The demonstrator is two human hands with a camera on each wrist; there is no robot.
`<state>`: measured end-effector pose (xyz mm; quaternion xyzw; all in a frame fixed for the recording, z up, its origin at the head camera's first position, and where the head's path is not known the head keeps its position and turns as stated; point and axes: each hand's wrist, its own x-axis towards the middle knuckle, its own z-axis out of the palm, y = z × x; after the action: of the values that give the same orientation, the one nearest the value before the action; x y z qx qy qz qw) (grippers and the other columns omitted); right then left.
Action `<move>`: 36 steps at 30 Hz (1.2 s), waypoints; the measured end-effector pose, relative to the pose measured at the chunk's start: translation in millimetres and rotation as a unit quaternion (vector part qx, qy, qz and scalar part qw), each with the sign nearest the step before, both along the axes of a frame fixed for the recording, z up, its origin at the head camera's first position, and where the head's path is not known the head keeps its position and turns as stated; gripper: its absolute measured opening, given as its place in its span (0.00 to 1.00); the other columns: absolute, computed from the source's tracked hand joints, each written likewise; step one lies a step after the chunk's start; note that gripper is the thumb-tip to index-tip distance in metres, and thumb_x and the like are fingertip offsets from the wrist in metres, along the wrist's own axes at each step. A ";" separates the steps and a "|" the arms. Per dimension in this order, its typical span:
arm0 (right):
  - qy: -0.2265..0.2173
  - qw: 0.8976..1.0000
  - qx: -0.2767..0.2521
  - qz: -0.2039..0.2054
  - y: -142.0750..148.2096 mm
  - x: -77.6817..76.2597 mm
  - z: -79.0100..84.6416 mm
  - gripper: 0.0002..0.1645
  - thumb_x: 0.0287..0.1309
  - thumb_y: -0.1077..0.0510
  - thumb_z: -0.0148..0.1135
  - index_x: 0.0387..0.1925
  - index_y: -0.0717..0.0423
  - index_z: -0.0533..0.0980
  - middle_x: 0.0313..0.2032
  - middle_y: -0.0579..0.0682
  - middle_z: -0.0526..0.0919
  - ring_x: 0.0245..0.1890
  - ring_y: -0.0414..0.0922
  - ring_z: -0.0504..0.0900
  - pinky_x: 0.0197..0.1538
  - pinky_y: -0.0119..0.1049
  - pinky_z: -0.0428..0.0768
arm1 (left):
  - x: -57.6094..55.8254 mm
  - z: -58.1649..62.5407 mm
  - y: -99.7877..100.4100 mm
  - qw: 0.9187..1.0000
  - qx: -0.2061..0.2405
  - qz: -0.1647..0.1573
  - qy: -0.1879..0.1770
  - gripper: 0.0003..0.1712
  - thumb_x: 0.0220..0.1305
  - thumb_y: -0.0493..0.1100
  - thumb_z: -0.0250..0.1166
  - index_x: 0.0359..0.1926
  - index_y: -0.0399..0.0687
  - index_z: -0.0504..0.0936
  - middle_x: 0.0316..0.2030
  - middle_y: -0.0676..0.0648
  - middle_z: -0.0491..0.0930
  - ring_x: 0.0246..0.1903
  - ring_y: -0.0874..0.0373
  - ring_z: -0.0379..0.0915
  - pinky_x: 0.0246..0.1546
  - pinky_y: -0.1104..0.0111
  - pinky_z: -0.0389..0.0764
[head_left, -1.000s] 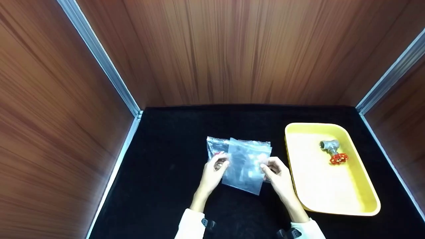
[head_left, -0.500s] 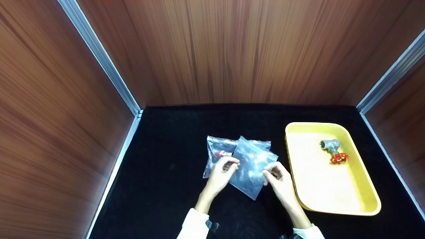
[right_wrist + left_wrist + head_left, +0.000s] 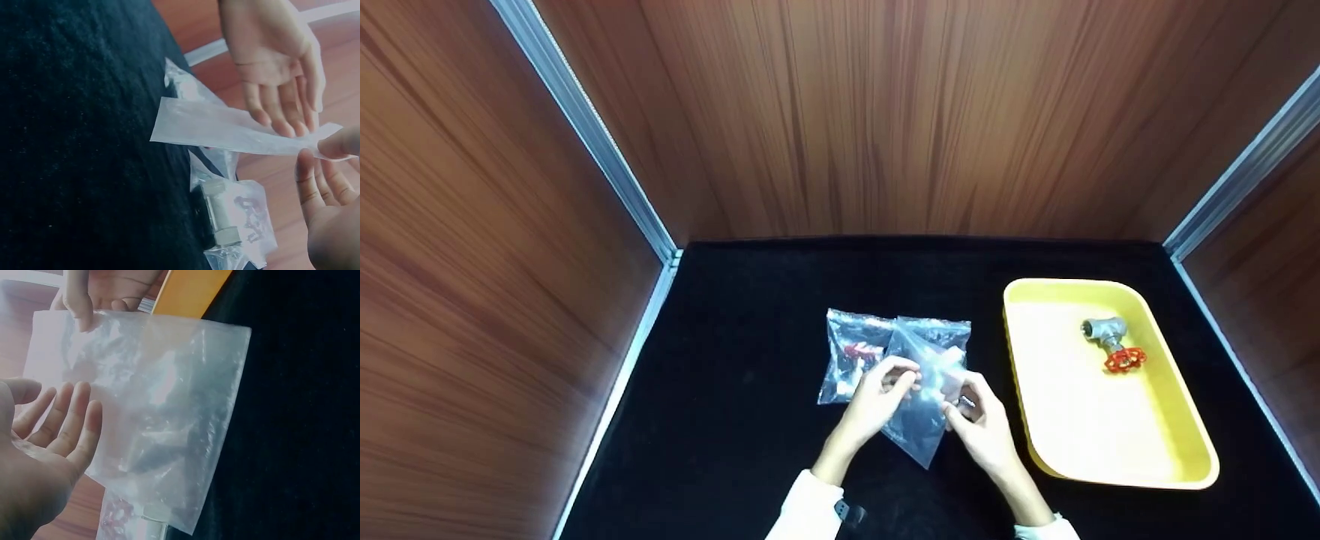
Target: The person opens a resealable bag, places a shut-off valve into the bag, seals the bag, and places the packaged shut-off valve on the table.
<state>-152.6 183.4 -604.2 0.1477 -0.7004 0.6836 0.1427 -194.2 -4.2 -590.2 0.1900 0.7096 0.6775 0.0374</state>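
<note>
A clear, flat plastic bag (image 3: 916, 439) is held up between my hands, one corner pointing down toward me. My right hand (image 3: 984, 431) pinches its edge between thumb and fingertips, as the right wrist view shows. The fingers of my left hand (image 3: 50, 461) are loosely extended against the bag or just beside it, the thumb apart. Beneath lie two more clear bags. The left packed bag (image 3: 840, 337) contains a metal valve with a red handwheel (image 3: 861, 349); the right packed bag (image 3: 952, 330) is partly covered by my right hand and the raised bag.
To the right stands a yellow tray (image 3: 1087, 435) with a loose metal valve (image 3: 1106, 328) in it, its red handwheel (image 3: 1125, 360) toward the tray's right side. Black cloth (image 3: 720, 420) covers the table. Wood-grain panels (image 3: 847, 120) enclose the back and sides.
The raised bag has turned from facing the head camera to a slanted, narrower shape. My left hand has moved right, uncovering the left packed bag. The tray and its valve stay put.
</note>
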 end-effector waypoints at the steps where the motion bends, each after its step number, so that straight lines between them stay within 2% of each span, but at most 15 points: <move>1: 0.013 1.000 0.012 0.000 -1.4 1.2 1.4 0.27 0.47 0.83 0.59 0.52 0.71 0.71 0.35 0.68 0.75 0.22 0.51 0.76 0.18 0.36 0.78 | 0.4 0.9 0.0 1.000 0.004 -0.002 -0.005 0.12 0.72 0.43 0.56 0.50 0.42 0.78 0.44 0.39 0.84 0.43 0.45 0.84 0.42 0.58 0.85; 7: 0.087 0.994 0.066 0.009 -10.1 11.1 15.7 0.29 0.38 0.87 0.58 0.48 0.73 0.73 0.37 0.67 0.74 0.34 0.54 0.76 0.22 0.35 0.78 | 0.9 4.1 0.6 1.000 0.015 0.002 -0.024 0.12 0.73 0.46 0.54 0.46 0.42 0.77 0.41 0.36 0.82 0.41 0.43 0.84 0.40 0.58 0.86; 10: 0.104 0.991 0.077 0.015 -12.9 15.1 18.8 0.31 0.35 0.88 0.58 0.47 0.72 0.75 0.41 0.65 0.76 0.39 0.53 0.76 0.25 0.37 0.80 | 0.6 4.2 0.6 0.999 0.013 0.007 -0.037 0.14 0.74 0.47 0.53 0.43 0.39 0.76 0.39 0.34 0.81 0.40 0.42 0.83 0.40 0.57 0.86; 14: 0.132 0.988 0.077 0.036 -14.7 17.0 17.0 0.33 0.32 0.90 0.55 0.46 0.72 0.75 0.43 0.65 0.76 0.39 0.51 0.76 0.26 0.41 0.81 | 1.2 5.0 1.0 0.998 0.011 0.013 -0.060 0.19 0.75 0.47 0.51 0.42 0.31 0.73 0.38 0.28 0.79 0.40 0.35 0.80 0.41 0.50 0.84; 17: 0.151 0.984 0.075 0.053 -14.7 17.2 15.4 0.34 0.31 0.90 0.53 0.46 0.73 0.75 0.44 0.67 0.76 0.38 0.51 0.76 0.27 0.42 0.82 | 1.8 6.3 1.5 0.997 0.014 0.012 -0.074 0.19 0.76 0.46 0.51 0.41 0.30 0.72 0.37 0.25 0.78 0.40 0.27 0.77 0.42 0.45 0.83; 21: 0.156 0.982 0.082 0.064 -13.2 17.9 13.6 0.30 0.36 0.87 0.58 0.47 0.71 0.76 0.46 0.66 0.77 0.38 0.50 0.77 0.31 0.40 0.81 | 3.0 7.3 0.5 0.997 0.009 0.013 -0.074 0.15 0.74 0.47 0.53 0.40 0.38 0.74 0.31 0.37 0.80 0.38 0.28 0.78 0.41 0.46 0.83; 24: 0.150 0.983 0.087 0.068 -8.9 15.2 1.5 0.26 0.44 0.81 0.61 0.49 0.68 0.76 0.46 0.62 0.79 0.40 0.46 0.77 0.36 0.35 0.80 | 4.5 8.1 -0.7 0.998 -0.001 0.017 -0.061 0.11 0.73 0.45 0.54 0.38 0.43 0.76 0.28 0.50 0.78 0.35 0.33 0.80 0.39 0.48 0.84; 28: 0.117 0.988 0.082 0.066 -5.0 10.1 -10.2 0.17 0.60 0.75 0.53 0.50 0.66 0.76 0.41 0.60 0.80 0.38 0.44 0.78 0.38 0.31 0.78 | 5.3 10.7 -1.2 0.999 -0.023 0.022 -0.030 0.10 0.72 0.40 0.52 0.34 0.43 0.76 0.28 0.52 0.76 0.31 0.36 0.79 0.36 0.48 0.84; 32: 0.060 0.994 0.058 0.076 -7.9 8.9 -2.2 0.16 0.70 0.72 0.41 0.49 0.68 0.75 0.36 0.61 0.81 0.31 0.46 0.80 0.31 0.34 0.80 | 5.7 15.2 -0.9 0.998 -0.054 0.036 0.005 0.10 0.71 0.40 0.54 0.31 0.44 0.76 0.26 0.53 0.75 0.25 0.53 0.76 0.28 0.64 0.83; 34: 0.027 0.995 0.039 0.087 -10.1 9.0 1.7 0.16 0.73 0.69 0.39 0.49 0.69 0.74 0.36 0.60 0.81 0.30 0.46 0.82 0.29 0.37 0.82 | 6.4 17.3 -0.9 0.997 -0.060 0.040 0.014 0.09 0.69 0.40 0.55 0.30 0.45 0.77 0.25 0.55 0.74 0.23 0.63 0.74 0.26 0.72 0.79; 36: -0.002 0.995 0.020 0.096 -12.4 9.0 4.6 0.16 0.74 0.67 0.37 0.48 0.72 0.72 0.36 0.56 0.80 0.30 0.45 0.83 0.28 0.41 0.83 | 7.3 19.3 -0.7 0.997 -0.058 0.039 0.022 0.09 0.68 0.40 0.57 0.30 0.45 0.78 0.24 0.56 0.73 0.23 0.68 0.71 0.26 0.76 0.75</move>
<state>-143.6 171.1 -599.6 0.2155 -0.6967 0.6804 0.0717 -186.9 -4.9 -570.9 0.1745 0.7550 0.6320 0.0066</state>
